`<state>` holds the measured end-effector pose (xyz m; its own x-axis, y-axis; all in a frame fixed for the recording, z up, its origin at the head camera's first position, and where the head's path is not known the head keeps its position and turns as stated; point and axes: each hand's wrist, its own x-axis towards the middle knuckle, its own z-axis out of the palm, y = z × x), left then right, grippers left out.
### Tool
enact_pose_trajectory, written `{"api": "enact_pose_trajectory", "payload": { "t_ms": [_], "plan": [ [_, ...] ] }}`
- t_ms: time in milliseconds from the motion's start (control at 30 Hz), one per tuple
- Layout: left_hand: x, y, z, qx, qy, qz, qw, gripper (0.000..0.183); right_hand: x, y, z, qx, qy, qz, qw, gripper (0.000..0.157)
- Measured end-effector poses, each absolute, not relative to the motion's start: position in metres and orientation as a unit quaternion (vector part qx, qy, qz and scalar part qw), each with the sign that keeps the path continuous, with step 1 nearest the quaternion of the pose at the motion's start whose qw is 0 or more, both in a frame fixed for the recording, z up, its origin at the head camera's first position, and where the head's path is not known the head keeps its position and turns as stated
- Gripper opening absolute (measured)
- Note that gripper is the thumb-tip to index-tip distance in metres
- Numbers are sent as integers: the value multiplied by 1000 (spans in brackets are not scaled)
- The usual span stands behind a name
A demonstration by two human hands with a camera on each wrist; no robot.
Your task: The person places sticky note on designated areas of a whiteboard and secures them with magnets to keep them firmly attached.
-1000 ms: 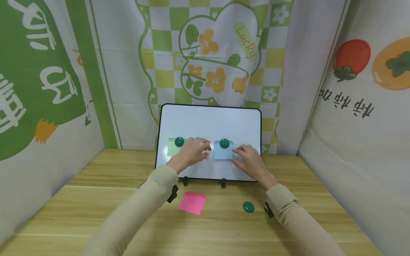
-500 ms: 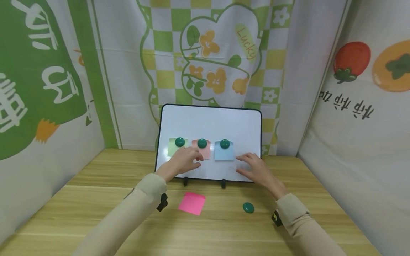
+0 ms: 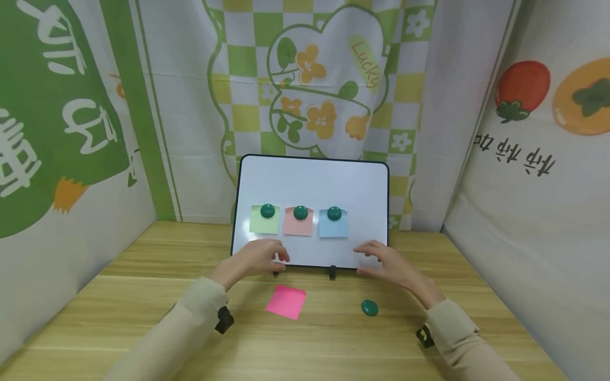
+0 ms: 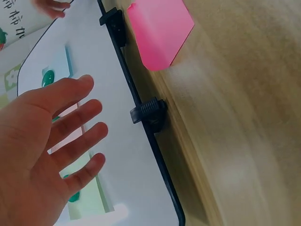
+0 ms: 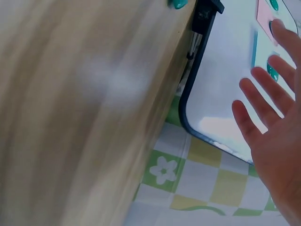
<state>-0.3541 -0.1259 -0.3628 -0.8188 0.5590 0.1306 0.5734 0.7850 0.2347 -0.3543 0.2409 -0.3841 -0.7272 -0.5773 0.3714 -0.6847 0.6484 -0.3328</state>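
A whiteboard (image 3: 314, 182) stands tilted on the table, bearing three sticky notes in a row: green (image 3: 263, 225), salmon pink (image 3: 298, 227) and blue (image 3: 333, 228). Each has a round dark green magnet near its top, such as the magnet (image 3: 334, 213) on the blue one. My left hand (image 3: 257, 257) hovers by the board's lower left edge, fingers relaxed and holding nothing; the left wrist view shows its fingers (image 4: 84, 134) spread. Before the lower right of the board is my right hand (image 3: 388, 264), also holding nothing. A bright pink sticky note (image 3: 286, 302) and a loose green magnet (image 3: 369, 307) lie on the table.
The board's lower edge sits in black clips, one being the clip (image 3: 332, 272). Printed cloth (image 3: 321, 74) hangs behind, and more cloth walls flank the wooden table (image 3: 333, 344) on both sides.
Both hands have drawn back and down from the notes toward the board's lower edge. The left hand has uncovered the salmon note and its magnet. The notes and magnets have stayed in place.
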Motion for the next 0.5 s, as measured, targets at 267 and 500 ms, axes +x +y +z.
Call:
{"api": "enact_pose_trajectory", "payload": {
  "t_ms": [267, 500],
  "plan": [
    [-347, -140, -374, -297, -937, -186, 0, 20, -347, 254, -394, 378, -885, 267, 53, 48],
    [-343, -145, -374, -298, -933, -203, 0, 21, -346, 257, -400, 401, -873, 277, 39, 42]
  ]
}}
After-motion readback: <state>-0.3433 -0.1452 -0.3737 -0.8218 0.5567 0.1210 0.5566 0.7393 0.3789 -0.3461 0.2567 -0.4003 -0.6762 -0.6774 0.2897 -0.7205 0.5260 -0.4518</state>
